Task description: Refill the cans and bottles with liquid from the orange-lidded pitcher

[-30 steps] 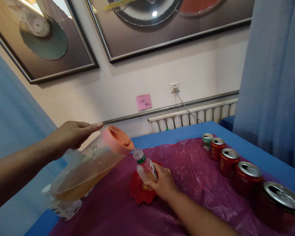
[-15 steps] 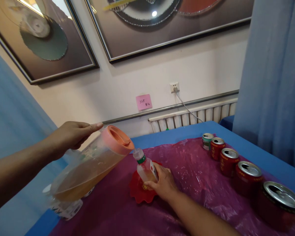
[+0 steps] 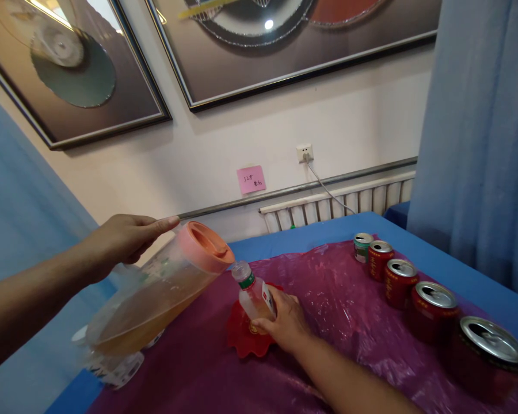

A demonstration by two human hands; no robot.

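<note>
My left hand (image 3: 127, 238) is closed on the handle of a clear plastic pitcher (image 3: 155, 305) with an orange lid. The pitcher is tipped to the right, and brownish liquid lies along its lower side. Its lid edge is at the mouth of a small clear bottle (image 3: 251, 290), which leans slightly left. Fingers of my right hand (image 3: 287, 319) wrap round that bottle, whose neck carries a green band; some liquid shows low inside. Beneath the bottle is a red scalloped plate (image 3: 249, 345). Whether liquid is flowing between the two I cannot make out.
Several opened drink cans (image 3: 435, 296) stand in a row along the right side of the purple plastic sheet (image 3: 328, 276). A white printed container (image 3: 121, 368) sits behind the pitcher at left. Blue curtains (image 3: 475, 126) hang at both sides. A radiator (image 3: 336, 201) runs along the wall.
Both hands, the pitcher and the bottle hold almost the same positions. The whole view has shifted very slightly.
</note>
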